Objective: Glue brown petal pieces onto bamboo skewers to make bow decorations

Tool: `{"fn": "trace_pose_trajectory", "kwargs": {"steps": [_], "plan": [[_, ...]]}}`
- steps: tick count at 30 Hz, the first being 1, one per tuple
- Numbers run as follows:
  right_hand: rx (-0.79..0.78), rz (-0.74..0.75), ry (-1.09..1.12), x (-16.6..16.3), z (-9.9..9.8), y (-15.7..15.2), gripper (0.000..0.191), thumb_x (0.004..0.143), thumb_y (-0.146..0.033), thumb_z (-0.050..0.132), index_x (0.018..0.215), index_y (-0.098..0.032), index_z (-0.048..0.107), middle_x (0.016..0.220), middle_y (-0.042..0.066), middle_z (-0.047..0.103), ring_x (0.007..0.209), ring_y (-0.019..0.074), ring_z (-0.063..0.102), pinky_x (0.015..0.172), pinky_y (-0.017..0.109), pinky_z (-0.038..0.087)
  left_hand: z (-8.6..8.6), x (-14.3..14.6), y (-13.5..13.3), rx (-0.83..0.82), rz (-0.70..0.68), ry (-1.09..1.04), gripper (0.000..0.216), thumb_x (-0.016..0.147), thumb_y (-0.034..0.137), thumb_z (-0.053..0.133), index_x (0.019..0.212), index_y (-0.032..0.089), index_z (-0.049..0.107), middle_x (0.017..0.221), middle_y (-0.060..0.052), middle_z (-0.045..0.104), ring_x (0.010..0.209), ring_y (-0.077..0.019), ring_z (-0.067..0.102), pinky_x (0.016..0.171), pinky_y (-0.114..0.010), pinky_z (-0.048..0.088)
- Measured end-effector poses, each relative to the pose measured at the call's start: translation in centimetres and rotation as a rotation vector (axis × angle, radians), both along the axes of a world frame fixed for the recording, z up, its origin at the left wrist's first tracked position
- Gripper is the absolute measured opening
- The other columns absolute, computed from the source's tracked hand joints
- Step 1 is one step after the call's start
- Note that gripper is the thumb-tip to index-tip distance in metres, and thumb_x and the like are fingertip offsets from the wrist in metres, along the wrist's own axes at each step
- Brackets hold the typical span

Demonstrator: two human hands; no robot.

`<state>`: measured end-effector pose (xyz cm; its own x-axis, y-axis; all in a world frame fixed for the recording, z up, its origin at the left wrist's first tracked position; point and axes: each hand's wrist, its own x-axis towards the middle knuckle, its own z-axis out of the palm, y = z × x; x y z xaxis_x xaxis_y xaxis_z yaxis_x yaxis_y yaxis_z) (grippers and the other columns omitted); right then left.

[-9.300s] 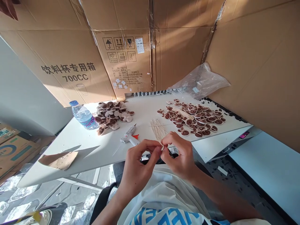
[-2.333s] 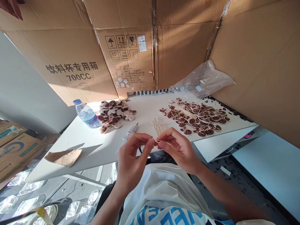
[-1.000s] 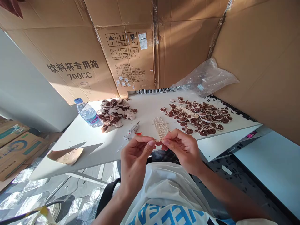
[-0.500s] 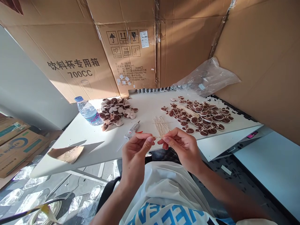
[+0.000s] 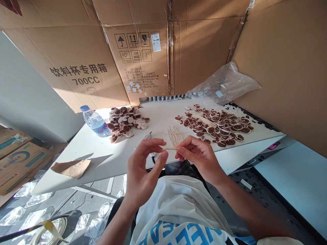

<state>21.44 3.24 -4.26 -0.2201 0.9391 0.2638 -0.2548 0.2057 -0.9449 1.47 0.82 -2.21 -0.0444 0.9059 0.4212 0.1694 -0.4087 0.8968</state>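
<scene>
My left hand (image 5: pixel 145 167) and my right hand (image 5: pixel 198 156) meet just above the near edge of the white table (image 5: pixel 97 153). Both pinch the ends of a short pale cord (image 5: pixel 169 148) stretched between the fingertips. Right behind them lies a small bundle of pale cords (image 5: pixel 173 133). A white glue gun (image 5: pixel 148 136) sits mostly hidden behind my left fingers. A heap of brown and cream discs (image 5: pixel 125 121) lies at the back left. Brown pieces with cord bows (image 5: pixel 217 125) are spread at the back right.
A water bottle (image 5: pixel 94 121) lies at the left of the discs. A brown paper scrap (image 5: pixel 71 167) rests near the table's left front. Cardboard boxes (image 5: pixel 107 51) wall the back and right, with a clear plastic bag (image 5: pixel 224 85) against them. Plastic wrappers litter the floor.
My hands drew slightly apart, so the cord now shows taut between the fingertips. My left fingers opened a little and now cover most of the glue gun.
</scene>
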Motion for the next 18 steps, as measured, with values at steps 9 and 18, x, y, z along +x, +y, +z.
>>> {"fn": "trace_pose_trajectory", "kwargs": {"steps": [9, 18], "plan": [[0.033, 0.060, -0.078, 0.40, 0.22, -0.27, 0.027, 0.098, -0.047, 0.082, 0.093, -0.022, 0.076, 0.078, 0.001, 0.075, 0.074, 0.0162, 0.070, 0.071, 0.029, 0.060, 0.50, -0.36, 0.25, 0.617, 0.107, 0.550, 0.024, 0.093, 0.008, 0.079, 0.108, 0.027, 0.078, 0.097, -0.004, 0.080, 0.089, -0.0222, 0.074, 0.077, -0.036, 0.059], [0.565, -0.108, -0.320, 0.42, 0.29, -0.14, 0.018, 0.102, -0.024, 0.079, 0.119, -0.028, 0.081, 0.107, 0.006, 0.083, 0.090, 0.0201, 0.076, 0.081, 0.035, 0.064, 0.57, -0.06, 0.05, 0.529, 0.013, 0.466, 0.023, 0.094, 0.005, 0.076, 0.103, 0.026, 0.076, 0.092, -0.002, 0.082, 0.083, -0.0202, 0.073, 0.076, -0.036, 0.059]]}}
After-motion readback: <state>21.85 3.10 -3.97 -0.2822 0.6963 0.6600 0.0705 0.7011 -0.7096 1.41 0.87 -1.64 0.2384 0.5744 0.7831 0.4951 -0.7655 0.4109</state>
